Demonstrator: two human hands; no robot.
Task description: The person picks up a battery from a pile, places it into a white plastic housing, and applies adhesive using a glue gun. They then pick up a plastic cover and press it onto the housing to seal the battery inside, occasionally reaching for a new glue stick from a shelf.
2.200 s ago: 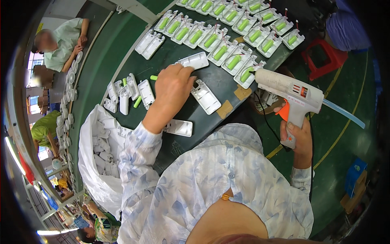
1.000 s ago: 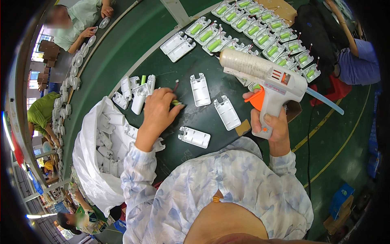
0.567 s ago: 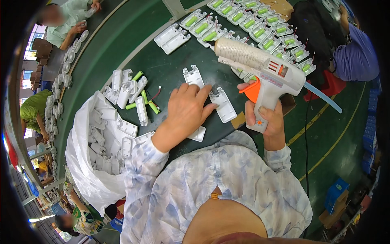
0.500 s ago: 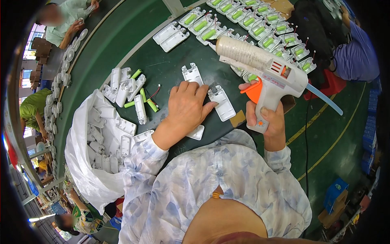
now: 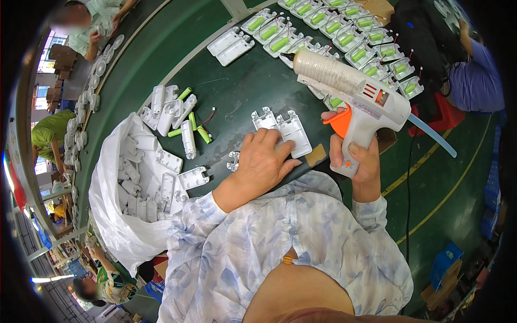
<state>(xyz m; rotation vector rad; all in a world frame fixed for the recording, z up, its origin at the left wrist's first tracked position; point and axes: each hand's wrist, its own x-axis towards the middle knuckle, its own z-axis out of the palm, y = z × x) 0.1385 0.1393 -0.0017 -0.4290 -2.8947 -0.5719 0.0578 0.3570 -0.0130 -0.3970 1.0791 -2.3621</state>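
My right hand (image 5: 362, 161) is wrapped round the handle of a white hot glue gun (image 5: 350, 89). An orange trigger (image 5: 340, 123) sits by its fingers, the dark nozzle points up and left, and a pale blue glue stick (image 5: 436, 134) sticks out of the back. On the dark table my left hand (image 5: 264, 161) lies over a white plastic casing (image 5: 265, 118), fingers stretched across its lower part, thumb apart. A second white casing (image 5: 295, 134) lies close on its right, near the fingertips. Another white part (image 5: 232, 160) shows partly beside the left hand.
Rows of white casings with green battery cells (image 5: 344, 40) fill the far right. Two casings (image 5: 230, 46) lie at the back. Loose casings and green cells (image 5: 203, 134) lie left, beside a white bag (image 5: 107, 215) of casings. A black cable (image 5: 407, 215) hangs right. Other people work nearby.
My left hand has moved toward me, and the casing under it has come nearer, now beside the second casing. The glue gun stays in my right hand, almost unmoved.
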